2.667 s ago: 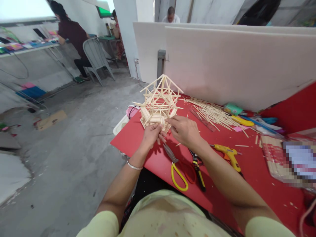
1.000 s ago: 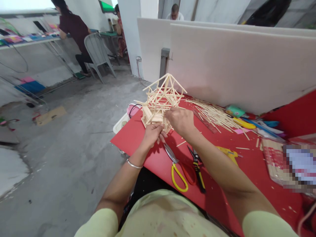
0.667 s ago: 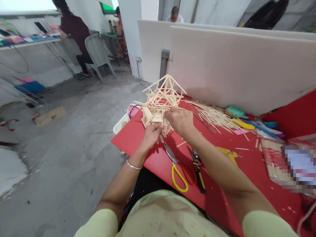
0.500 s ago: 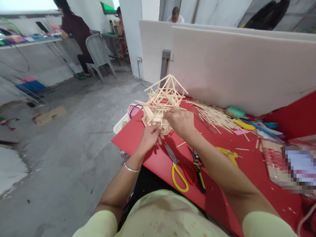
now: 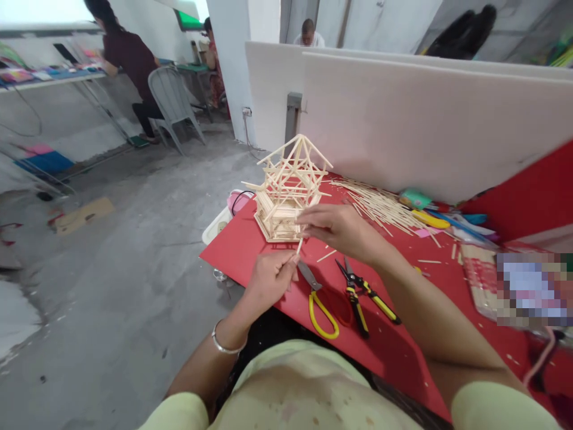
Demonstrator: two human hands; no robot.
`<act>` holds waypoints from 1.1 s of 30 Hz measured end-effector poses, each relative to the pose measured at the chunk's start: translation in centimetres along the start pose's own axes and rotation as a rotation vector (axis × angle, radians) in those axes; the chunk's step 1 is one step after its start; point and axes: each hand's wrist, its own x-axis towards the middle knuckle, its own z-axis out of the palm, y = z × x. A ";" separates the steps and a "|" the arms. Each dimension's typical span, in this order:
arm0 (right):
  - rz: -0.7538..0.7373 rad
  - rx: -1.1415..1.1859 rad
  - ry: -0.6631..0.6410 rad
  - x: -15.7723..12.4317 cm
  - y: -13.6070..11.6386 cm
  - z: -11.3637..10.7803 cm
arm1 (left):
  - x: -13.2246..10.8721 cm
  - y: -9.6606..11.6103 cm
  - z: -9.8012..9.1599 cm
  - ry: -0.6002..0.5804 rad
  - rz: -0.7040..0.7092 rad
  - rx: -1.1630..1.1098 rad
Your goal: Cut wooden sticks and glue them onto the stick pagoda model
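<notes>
Left hand (image 5: 271, 276): back up, pinching a short stick (image 5: 299, 245) in front of the stick model (image 5: 286, 211), long axis slanting toward it. Right hand (image 5: 342, 228): palm down, fingers extended at the model (grip indeterminate).

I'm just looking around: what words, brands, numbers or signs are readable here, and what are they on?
None can be read for certain.
Clear packet at the right of the table: red printing, too blurred to read.
Pixelated patch beside it: blotted out, so any wording is lost.
Scissors and pliers: no legible marking.
Stick model: no writing shows.
</notes>
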 end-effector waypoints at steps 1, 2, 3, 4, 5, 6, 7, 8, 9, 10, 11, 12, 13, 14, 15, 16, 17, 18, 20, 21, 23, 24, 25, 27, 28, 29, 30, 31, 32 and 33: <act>-0.015 0.045 -0.033 -0.5 0.1 -0.3 | -0.2 0.0 0.4 -0.010 -0.002 -0.005; -0.015 0.074 -0.059 -1.0 0.2 -0.5 | -0.3 0.0 0.7 -0.018 -0.008 -0.011; -0.004 0.087 -0.074 -1.5 0.3 -0.6 | -0.3 -0.1 1.1 -0.022 -0.012 -0.017; 0.010 0.090 -0.081 -2.1 0.5 -0.7 | -0.3 -0.2 1.5 -0.022 -0.010 -0.017; 0.022 0.086 -0.083 -2.8 0.6 -0.7 | -0.2 -0.3 2.0 -0.018 0.000 -0.010; 0.032 0.078 -0.075 -3.5 0.8 -0.6 | -0.1 -0.4 2.5 -0.011 0.013 -0.004; 0.041 0.065 -0.057 -4.2 0.9 -0.4 | 0.0 -0.6 3.1 -0.009 0.023 -0.007; 0.051 0.048 -0.030 -5.0 1.0 -0.1 | 0.1 -0.7 3.7 -0.013 0.025 -0.025; 0.062 0.030 0.000 -5.8 1.2 0.2 | 0.2 -0.8 4.4 -0.022 0.018 -0.054; 0.074 0.012 0.032 -6.6 1.3 0.6 | 0.4 -1.0 5.2 -0.035 0.000 -0.093; 0.089 -0.005 0.063 -7.4 1.4 1.0 | 0.5 -1.1 5.9 -0.036 -0.013 -0.125; 0.110 -0.019 0.090 -8.2 1.5 1.4 | 0.6 -1.3 6.6 -0.025 -0.015 -0.145; 0.136 -0.029 0.112 -8.9 1.6 1.9 | 0.7 -1.5 7.3 -0.005 -0.013 -0.154; 0.162 -0.034 0.131 -9.6 1.7 2.3 | 0.8 -1.8 7.9 0.012 -0.008 -0.154; 0.186 -0.034 0.144 -10.3 1.9 2.8 | 0.9 -2.1 8.4 0.023 -0.007 -0.154; 0.209 -0.029 0.152 -10.8 2.1 3.3 | 1.0 -2.4 8.9 0.023 -0.013 -0.157; 0.231 -0.020 0.159 -11.3 2.3 3.9 | 1.1 -2.8 9.3 0.012 -0.026 -0.165; 0.251 -0.008 0.167 -11.7 2.4 4.4 | 1.2 -3.3 9.7 -0.002 -0.042 -0.177; 0.293 0.023 0.192 -12.4 2.8 5.5 | 1.3 -4.1 10.3 -0.018 -0.077 -0.212; 0.315 0.040 0.217 -12.8 2.9 6.1 | 1.3 -4.5 10.6 -0.022 -0.094 -0.231; 0.381 0.062 0.289 -14.0 3.0 7.2 | 1.4 -5.1 10.9 -0.015 -0.110 -0.239; 0.430 0.050 0.320 -14.9 3.1 7.7 | 1.5 -5.3 11.0 -0.002 -0.107 -0.227; 0.494 0.010 0.330 -15.9 3.1 8.2 | 1.6 -5.4 11.0 0.014 -0.099 -0.210; 0.655 -0.140 0.257 -18.4 2.9 9.1 | 2.0 -5.4 11.1 0.032 -0.081 -0.187; 0.749 -0.230 0.165 -19.8 2.9 9.5 | 2.2 -5.5 11.1 0.035 -0.073 -0.184; 0.838 -0.299 0.071 -21.1 2.8 9.8 | 2.5 -5.5 11.2 0.028 -0.068 -0.187; 0.909 -0.344 -0.013 -22.2 2.7 10.0 | 2.8 -5.6 11.4 0.020 -0.065 -0.192; 0.961 -0.371 -0.074 -23.2 2.7 10.2 | 3.0 -5.7 11.6 0.013 -0.067 -0.198; 0.992 -0.381 -0.117 -23.9 2.7 10.2 | 3.3 -5.8 11.8 0.008 -0.077 -0.205; 1.005 -0.379 -0.143 -24.4 2.7 10.2 | 3.5 -5.9 12.1 0.003 -0.093 -0.215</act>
